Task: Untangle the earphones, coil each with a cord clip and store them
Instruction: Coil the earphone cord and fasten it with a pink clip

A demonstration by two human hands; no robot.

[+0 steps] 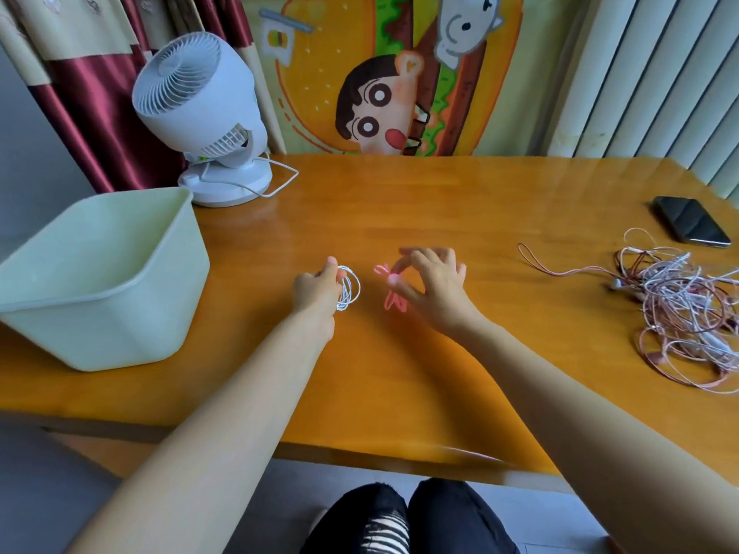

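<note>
Black trousers (pixel 440 517) below; wooden table (pixel 400 201) bears bin (pixel 120 333), fan (pixel 192 86), phone (pixel 690 225); curtains (pixel 92 113) behind.

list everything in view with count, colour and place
coiled earphone: one, white, in the left hand, mid table
cord clip: one, pink, pinched in the right hand
tangled earphones: one heap, pink and white, table's right side
phone: one, black, behind the heap
tub: one, pale green, table's left side
fan: one, white, far left corner
table: one, orange-brown wood
cartoon hanging: one, mostly orange, behind the table
hands: two, bare; left grips the coil, right pinches the clip
</note>
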